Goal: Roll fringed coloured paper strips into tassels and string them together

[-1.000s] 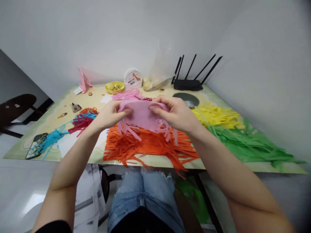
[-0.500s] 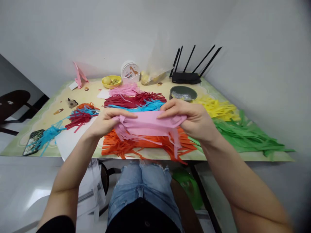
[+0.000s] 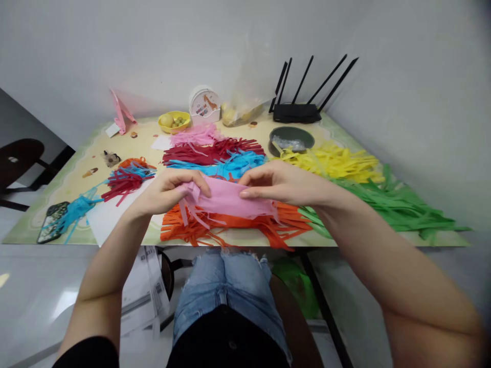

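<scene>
Both my hands hold a pink fringed paper sheet [image 3: 226, 198] just above the table's front edge. My left hand [image 3: 169, 191] pinches its left end, fingers curled over the top. My right hand [image 3: 282, 184] pinches the sheet near its middle, thumb and fingers pressed together. Pink strips hang down from the sheet over an orange fringed paper pile [image 3: 230, 227] lying on the table. Behind the hands lie blue fringed paper [image 3: 226, 166], dark red fringed paper [image 3: 215, 152] and more pink fringed paper [image 3: 197, 136].
Yellow strips [image 3: 337, 162] and green strips [image 3: 391, 209] fill the table's right side. A grey bowl [image 3: 291, 139], a black router [image 3: 297, 112], a yellow fruit bowl [image 3: 174, 121] and a round tin [image 3: 205, 105] stand at the back. A phone [image 3: 51, 229] lies at the left edge.
The pink sheet has come down and nearer to me. My right hand slid from its right end toward the middle, and the sheet is now gathered narrower between the hands.
</scene>
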`<state>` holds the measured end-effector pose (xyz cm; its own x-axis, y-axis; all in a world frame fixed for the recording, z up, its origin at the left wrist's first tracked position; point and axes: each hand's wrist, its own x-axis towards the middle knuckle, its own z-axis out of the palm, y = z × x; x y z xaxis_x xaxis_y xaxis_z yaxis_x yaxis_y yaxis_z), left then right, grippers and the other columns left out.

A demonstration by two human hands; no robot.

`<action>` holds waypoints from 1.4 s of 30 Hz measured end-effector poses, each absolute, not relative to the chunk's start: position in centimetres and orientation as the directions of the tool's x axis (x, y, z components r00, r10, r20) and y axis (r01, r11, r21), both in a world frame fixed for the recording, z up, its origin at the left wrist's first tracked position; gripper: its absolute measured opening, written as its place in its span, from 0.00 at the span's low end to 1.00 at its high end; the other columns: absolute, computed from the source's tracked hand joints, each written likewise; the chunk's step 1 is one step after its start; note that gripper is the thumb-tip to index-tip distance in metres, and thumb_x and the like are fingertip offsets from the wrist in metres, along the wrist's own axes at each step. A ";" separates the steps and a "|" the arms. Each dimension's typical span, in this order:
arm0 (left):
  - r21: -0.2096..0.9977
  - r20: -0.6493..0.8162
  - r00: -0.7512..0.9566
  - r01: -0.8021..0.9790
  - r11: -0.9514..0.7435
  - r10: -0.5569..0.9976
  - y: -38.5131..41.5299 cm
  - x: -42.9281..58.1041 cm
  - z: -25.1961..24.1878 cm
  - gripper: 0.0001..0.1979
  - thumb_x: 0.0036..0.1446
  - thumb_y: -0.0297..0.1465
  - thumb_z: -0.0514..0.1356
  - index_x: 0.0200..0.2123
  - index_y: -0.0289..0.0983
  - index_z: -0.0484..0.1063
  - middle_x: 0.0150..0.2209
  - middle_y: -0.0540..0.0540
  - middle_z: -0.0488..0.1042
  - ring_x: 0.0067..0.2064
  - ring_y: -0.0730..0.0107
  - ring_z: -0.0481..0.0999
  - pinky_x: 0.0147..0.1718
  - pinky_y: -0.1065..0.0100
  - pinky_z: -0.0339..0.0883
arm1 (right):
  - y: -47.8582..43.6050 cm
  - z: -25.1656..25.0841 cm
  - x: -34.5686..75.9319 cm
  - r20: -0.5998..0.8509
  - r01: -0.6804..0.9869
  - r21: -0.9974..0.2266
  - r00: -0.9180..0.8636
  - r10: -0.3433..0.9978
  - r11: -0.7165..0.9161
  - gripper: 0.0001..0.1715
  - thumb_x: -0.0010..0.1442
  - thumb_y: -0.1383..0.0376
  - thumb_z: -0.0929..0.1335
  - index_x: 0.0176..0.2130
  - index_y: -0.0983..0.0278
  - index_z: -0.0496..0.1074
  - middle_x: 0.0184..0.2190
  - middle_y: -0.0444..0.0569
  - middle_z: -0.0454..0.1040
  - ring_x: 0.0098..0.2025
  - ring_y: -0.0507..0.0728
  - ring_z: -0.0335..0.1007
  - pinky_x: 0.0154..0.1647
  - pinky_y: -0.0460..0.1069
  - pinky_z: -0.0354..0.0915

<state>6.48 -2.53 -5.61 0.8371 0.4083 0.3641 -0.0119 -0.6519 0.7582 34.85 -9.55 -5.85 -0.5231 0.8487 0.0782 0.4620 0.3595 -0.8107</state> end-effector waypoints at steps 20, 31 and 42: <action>0.688 -0.086 0.853 0.424 -0.589 0.514 -2.2 9.8 -3.0 0.19 0.61 0.41 0.62 0.24 0.34 0.71 0.21 0.53 0.63 0.23 0.78 0.60 0.22 0.73 0.51 | -10.9 -3.2 34.4 0.090 0.706 -0.617 -0.376 0.922 0.348 0.16 0.62 0.55 0.68 0.29 0.63 0.73 0.22 0.42 0.70 0.24 0.51 0.61 0.27 0.48 0.53; 0.737 0.083 0.804 0.348 -0.579 0.589 -3.2 9.4 -2.7 0.18 0.62 0.40 0.61 0.25 0.34 0.74 0.19 0.52 0.64 0.21 0.78 0.59 0.20 0.72 0.51 | -11.6 -3.9 34.2 0.255 0.646 -0.683 -0.226 0.940 0.340 0.15 0.57 0.57 0.71 0.26 0.63 0.70 0.21 0.42 0.67 0.25 0.51 0.60 0.26 0.48 0.53; 0.656 0.120 0.819 0.359 -0.664 0.562 -4.0 9.5 -2.3 0.16 0.64 0.37 0.59 0.29 0.33 0.77 0.20 0.51 0.68 0.22 0.77 0.63 0.21 0.73 0.55 | -12.0 -4.2 34.3 0.221 0.616 -0.711 -0.263 0.939 0.339 0.17 0.60 0.54 0.71 0.27 0.63 0.75 0.21 0.43 0.71 0.24 0.51 0.63 0.27 0.48 0.54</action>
